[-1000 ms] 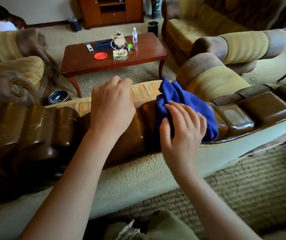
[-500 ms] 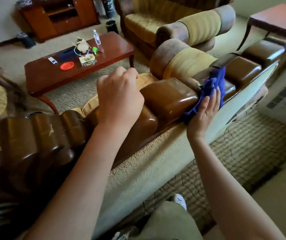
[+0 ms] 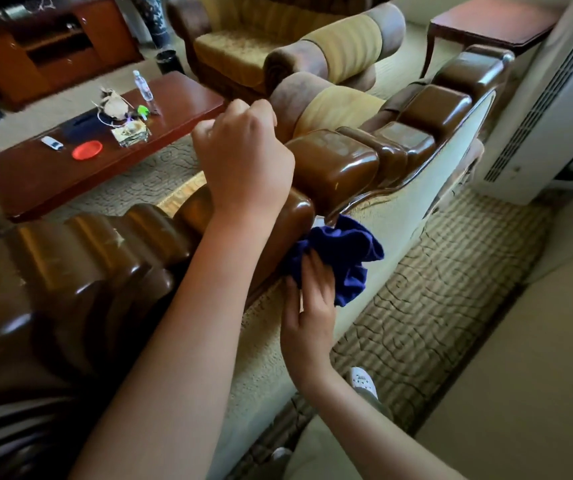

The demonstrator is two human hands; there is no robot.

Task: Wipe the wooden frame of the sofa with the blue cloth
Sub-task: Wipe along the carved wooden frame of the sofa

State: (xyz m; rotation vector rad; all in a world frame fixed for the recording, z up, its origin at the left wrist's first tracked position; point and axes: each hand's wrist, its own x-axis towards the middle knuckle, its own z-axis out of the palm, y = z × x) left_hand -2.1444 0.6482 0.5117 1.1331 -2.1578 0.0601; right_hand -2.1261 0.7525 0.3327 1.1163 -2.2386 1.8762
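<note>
The sofa's glossy brown carved wooden frame [image 3: 340, 161] runs from lower left to upper right along the top of the pale sofa back [image 3: 399, 230]. My left hand [image 3: 243, 161] rests on top of the frame with its fingers curled over the far side. My right hand [image 3: 309, 306] holds the bunched blue cloth [image 3: 343, 251] against the rear lower edge of the frame, just below my left hand. Part of the cloth hangs loose against the sofa back.
A red-brown coffee table [image 3: 174, 112] with a bottle, a red lid and small items stands beyond the sofa. An armchair [image 3: 278, 46] and a side table [image 3: 492, 22] are at the back. A white appliance [image 3: 548, 116] stands at right on the patterned carpet [image 3: 434, 289].
My right hand has brought the blue cloth back from the far right part of the frame to its rear lower edge below my left hand. The view has turned further right.
</note>
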